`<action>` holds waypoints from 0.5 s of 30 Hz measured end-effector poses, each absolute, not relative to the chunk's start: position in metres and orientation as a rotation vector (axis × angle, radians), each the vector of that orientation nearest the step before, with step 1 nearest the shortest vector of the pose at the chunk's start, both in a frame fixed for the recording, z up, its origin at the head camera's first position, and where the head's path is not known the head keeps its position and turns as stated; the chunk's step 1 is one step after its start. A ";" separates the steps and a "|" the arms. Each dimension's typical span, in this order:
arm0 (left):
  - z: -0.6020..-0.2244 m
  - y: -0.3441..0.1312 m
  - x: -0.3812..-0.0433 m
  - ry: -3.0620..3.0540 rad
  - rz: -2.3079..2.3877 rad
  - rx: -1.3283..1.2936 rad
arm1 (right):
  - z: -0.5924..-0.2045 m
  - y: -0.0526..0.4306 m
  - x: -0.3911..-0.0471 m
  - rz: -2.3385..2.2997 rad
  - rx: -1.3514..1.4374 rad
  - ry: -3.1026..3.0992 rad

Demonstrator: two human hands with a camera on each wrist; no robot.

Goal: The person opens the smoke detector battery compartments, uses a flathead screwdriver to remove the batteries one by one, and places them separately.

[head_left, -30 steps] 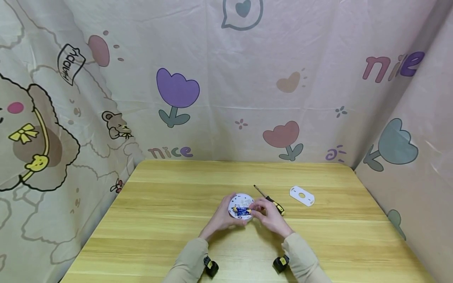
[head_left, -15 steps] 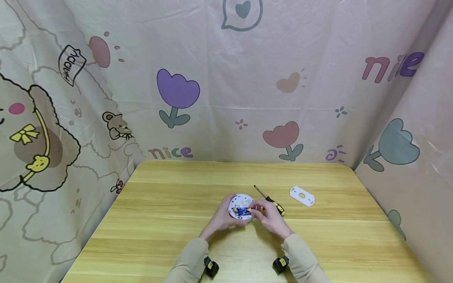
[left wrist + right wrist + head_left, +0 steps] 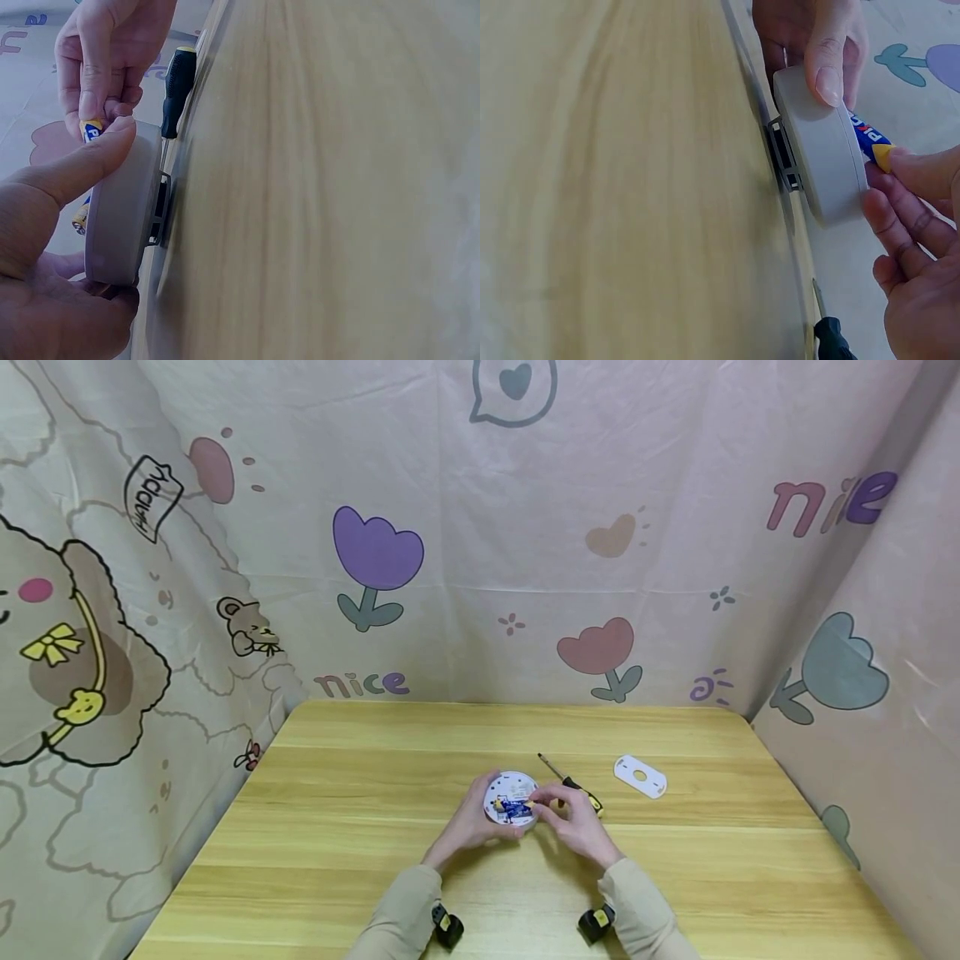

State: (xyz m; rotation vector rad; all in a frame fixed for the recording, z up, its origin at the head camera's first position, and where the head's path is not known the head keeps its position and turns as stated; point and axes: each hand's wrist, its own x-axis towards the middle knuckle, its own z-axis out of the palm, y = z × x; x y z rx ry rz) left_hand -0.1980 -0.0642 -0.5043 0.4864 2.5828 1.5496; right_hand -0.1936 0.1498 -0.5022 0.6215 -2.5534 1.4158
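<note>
My left hand (image 3: 472, 818) grips a round white device (image 3: 510, 781) by its rim, with its printed face turned up. In the left wrist view, the thumb lies across the device's side (image 3: 124, 202). A grey bracket (image 3: 782, 154) juts from its underside. My right hand (image 3: 576, 827) pinches the yellow end of a blue-and-yellow battery (image 3: 870, 139) between thumb and fingers. The battery lies slantwise over the device's face, and more blue (image 3: 516, 811) shows beside it. A metal battery end (image 3: 80, 223) sticks out past the left thumb.
Just beyond the right hand lies a black-and-yellow screwdriver (image 3: 583, 793), its shaft toward the back. A white oval plate (image 3: 651, 783) with a round hole rests farther right. Black wrist cameras (image 3: 447, 928) hang at both cuffs. Patterned cloth (image 3: 495, 568) stands behind the wooden table (image 3: 360, 793).
Both hands keep almost the same place. The battery in my right fingers has shifted slightly on the device's face.
</note>
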 end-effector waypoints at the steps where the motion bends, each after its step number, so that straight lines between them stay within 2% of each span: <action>1: -0.504 -0.064 -0.198 2.584 1.550 0.488 | -0.502 0.150 -0.193 1.444 0.601 -2.556; 15: -0.505 -0.064 -0.198 2.569 1.575 0.490 | -0.509 0.159 -0.195 1.899 0.554 -2.298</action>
